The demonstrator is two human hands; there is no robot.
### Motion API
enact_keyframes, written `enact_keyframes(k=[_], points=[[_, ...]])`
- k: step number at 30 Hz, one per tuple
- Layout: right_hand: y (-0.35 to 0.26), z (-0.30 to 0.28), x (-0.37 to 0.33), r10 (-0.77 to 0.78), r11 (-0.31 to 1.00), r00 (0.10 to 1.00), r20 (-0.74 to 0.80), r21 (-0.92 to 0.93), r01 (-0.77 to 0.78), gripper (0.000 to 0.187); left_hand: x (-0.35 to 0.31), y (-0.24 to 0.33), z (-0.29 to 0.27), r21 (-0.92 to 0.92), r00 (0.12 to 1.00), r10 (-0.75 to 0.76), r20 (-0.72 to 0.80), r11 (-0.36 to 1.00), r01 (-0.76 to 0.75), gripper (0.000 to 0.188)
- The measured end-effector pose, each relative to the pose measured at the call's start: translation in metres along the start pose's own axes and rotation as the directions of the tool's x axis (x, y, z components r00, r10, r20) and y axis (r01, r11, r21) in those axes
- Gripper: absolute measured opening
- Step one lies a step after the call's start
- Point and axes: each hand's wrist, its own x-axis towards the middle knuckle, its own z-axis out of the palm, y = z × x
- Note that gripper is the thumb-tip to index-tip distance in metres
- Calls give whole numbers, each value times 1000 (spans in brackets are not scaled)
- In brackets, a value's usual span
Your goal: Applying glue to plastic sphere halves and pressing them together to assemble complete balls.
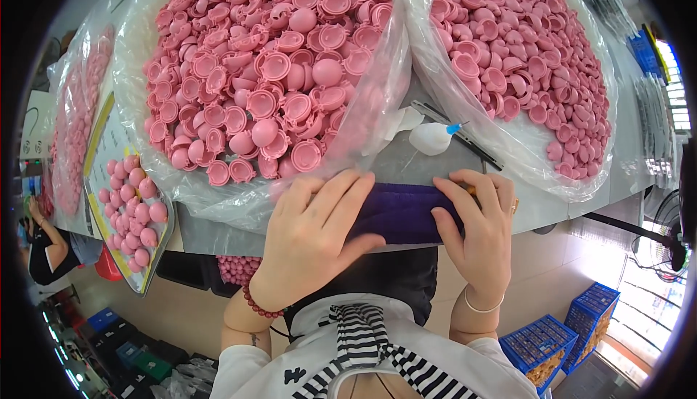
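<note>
A dark purple cloth (406, 214) lies folded in a band along the near edge of the table. My left hand (312, 221) rests on its left end, fingers stretched forward and thumb reaching over the cloth. On the right end lies my right hand (479, 221), its fingers apart and slightly bent, thumb and forefinger touching the cloth. A small orange thing (515, 205) peeks out beside the right fingers; its kind is hidden. Just beyond the cloth lies a white squeeze bottle (430, 139) with a blue tip and thin needle.
Large clear plastic bags of pink half-shells (268, 72) and pink shell pieces (530, 58) fill the far table. Pink balls (131, 210) sit on a tray at left. A dark metal strip (465, 137) lies beyond my right hand. Blue crates (541, 348) stand at lower right. Another person (51, 250) works far left.
</note>
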Motion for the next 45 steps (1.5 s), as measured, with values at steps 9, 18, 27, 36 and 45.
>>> enact_keyframes(k=[9,18,27,36,45], points=[[3,-17,-2,-95,985,991,92,150,81,36,-3,-1,-12,-99,993,98,67,991,-91,39],[2,-6,-2,-45,997,996,78,72,39,27,-4,1,-4,-155,992,124,-36,980,-128,32],[-28,-24,-9,-193,745,961,-199,608,276,25,-9,0,-25,-546,937,267,227,831,-105,39],[-76,0,11,-195,666,920,-340,643,379,40,-44,-37,-89,-751,800,293,523,603,270,30],[-30,22,-23,-47,854,954,-295,483,192,13,-63,-158,-209,-958,800,-599,-41,250,138,44]])
